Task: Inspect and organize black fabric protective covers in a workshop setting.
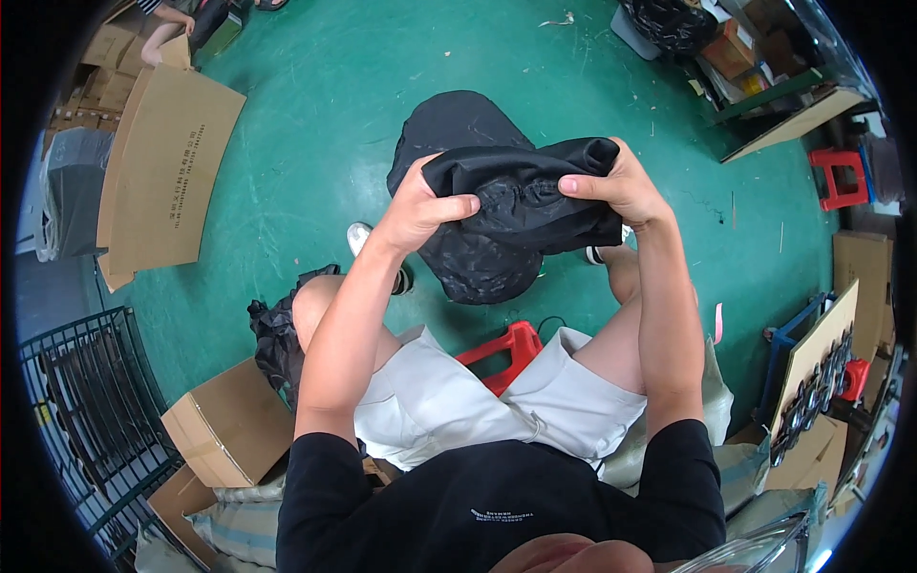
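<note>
Black fabric piece [521,196] in both hands.

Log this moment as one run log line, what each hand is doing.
left hand: grips black fabric piece | right hand: grips same piece, far end | below: black pile on green floor | seat: red stool

The black fabric [521,196] hides both hands' fingertips — and the black pile [458,134] behind is half covered.
</note>
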Tool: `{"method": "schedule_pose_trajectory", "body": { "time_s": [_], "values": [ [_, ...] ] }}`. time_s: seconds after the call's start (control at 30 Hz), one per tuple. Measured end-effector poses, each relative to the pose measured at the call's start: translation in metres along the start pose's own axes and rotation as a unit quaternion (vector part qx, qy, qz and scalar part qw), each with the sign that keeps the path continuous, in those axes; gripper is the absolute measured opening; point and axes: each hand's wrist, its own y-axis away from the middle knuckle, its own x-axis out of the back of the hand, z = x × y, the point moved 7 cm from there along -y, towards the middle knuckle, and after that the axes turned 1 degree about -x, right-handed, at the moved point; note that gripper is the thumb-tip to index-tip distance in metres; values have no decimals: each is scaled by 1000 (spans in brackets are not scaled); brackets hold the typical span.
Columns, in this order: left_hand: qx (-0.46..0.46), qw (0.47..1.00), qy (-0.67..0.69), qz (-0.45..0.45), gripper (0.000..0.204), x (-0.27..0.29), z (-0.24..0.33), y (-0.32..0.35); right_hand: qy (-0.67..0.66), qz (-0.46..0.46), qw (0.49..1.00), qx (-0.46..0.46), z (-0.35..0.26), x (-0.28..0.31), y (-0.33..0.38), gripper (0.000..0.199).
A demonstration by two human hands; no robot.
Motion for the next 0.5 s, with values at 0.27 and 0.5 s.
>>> {"method": "schedule_pose_trajectory", "body": {
  "time_s": [0.27, 0.5],
  "values": [
    [-14, 1000, 3, -4, 45, -2, 4, -1, -22, -11, 999, 23, 1, -1, -1, 33],
    [53, 991, 117, 39, 53, -3, -8, 0, -86, 18, 996, -5, 12, -7, -4, 33]
  ]
}}
